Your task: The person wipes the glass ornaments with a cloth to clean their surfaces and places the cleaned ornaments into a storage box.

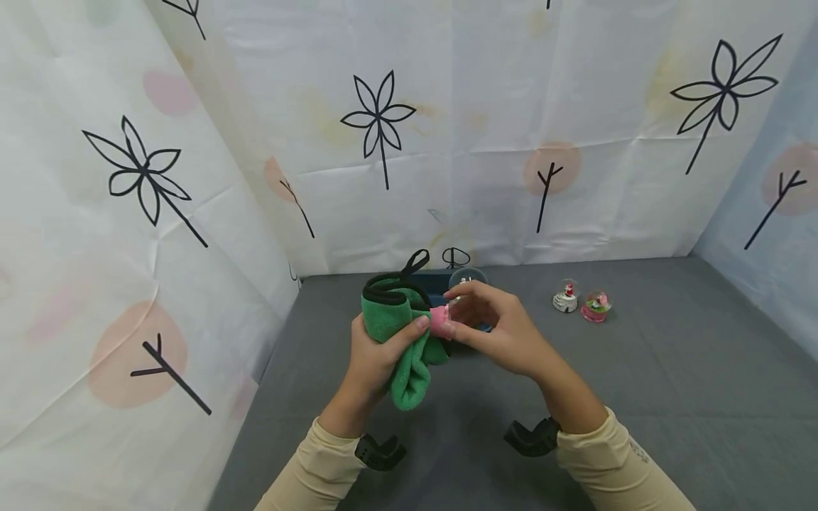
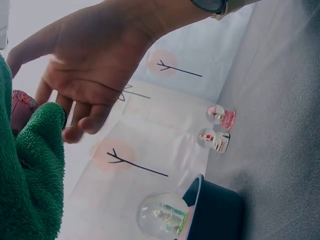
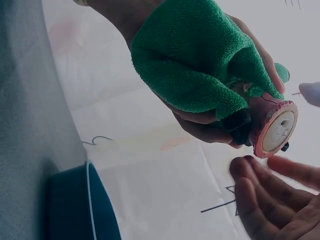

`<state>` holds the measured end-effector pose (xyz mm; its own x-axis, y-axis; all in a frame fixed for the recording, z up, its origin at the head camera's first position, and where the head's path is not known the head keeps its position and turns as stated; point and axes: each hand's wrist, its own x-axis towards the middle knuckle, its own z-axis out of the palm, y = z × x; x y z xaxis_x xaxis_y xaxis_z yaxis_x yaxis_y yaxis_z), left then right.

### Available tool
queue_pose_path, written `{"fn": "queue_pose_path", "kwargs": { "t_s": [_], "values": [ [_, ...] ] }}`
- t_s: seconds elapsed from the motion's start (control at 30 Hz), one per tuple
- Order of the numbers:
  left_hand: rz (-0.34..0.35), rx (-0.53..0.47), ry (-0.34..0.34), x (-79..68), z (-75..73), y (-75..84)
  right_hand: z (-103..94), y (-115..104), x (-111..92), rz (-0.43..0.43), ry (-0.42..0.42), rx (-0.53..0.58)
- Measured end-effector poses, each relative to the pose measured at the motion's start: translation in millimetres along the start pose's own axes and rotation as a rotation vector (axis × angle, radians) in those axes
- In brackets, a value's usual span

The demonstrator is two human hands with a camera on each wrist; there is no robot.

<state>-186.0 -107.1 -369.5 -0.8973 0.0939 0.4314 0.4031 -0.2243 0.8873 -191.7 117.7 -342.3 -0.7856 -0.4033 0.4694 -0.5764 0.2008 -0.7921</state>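
My left hand (image 1: 373, 358) grips a bunched green cloth (image 1: 386, 319) with black edging and a black loop. Wrapped in it is a snow globe, whose pink base (image 1: 439, 321) sticks out to the right; the cloth hides most of the dome. In the right wrist view, the base's round whitish underside (image 3: 278, 134) faces my right hand (image 3: 280, 205). That hand has its fingers loosely bent, fingertips close beside the base's rim, with nothing held in them.
Behind the hands stands a dark blue box (image 2: 217, 212) with a clear-domed snow globe (image 2: 162, 215) in it. On the grey table to the right are two small snow globes, one white-based (image 1: 565, 299) and one pink-based (image 1: 596, 307). Printed cloth walls (image 1: 447, 199) surround the table.
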Motion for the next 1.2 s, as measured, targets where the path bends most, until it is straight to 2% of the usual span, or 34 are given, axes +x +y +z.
{"fn": "queue_pose_path", "kwargs": {
  "t_s": [0.17, 0.3, 0.4, 0.6, 0.73, 0.83, 1.07, 1.2],
  "values": [
    [0.006, -0.003, 0.000, 0.3, 0.6, -0.3, -0.4, 1.1, 0.6, 0.076, -0.027, 0.031],
    [0.002, 0.005, -0.002, 0.7, 0.2, 0.7, -0.4, 0.4, 0.7, 0.059, -0.038, 0.064],
    [-0.007, -0.005, -0.005, 0.7, 0.0, 2.6, 0.1, 0.7, 0.7, -0.014, -0.035, 0.080],
    [-0.019, -0.030, -0.026, 0.4, 0.8, 4.9, 2.5, 6.5, 0.5, -0.236, -0.023, 0.088],
    [-0.017, -0.024, -0.029, 1.3, 1.2, 3.4, 2.9, 8.8, 0.9, -0.292, -0.029, 0.091],
    [-0.022, -0.023, -0.018, 1.5, 0.9, 2.0, 2.8, 9.0, 0.7, -0.260, -0.016, 0.055],
    [-0.039, -0.002, 0.010, -0.1, 0.4, 1.3, 0.8, 5.4, -0.9, -0.024, 0.010, -0.023],
    [-0.035, -0.001, 0.007, -0.6, 0.7, 1.5, 0.7, 3.8, -0.7, 0.052, -0.009, -0.007]
  ]
}}
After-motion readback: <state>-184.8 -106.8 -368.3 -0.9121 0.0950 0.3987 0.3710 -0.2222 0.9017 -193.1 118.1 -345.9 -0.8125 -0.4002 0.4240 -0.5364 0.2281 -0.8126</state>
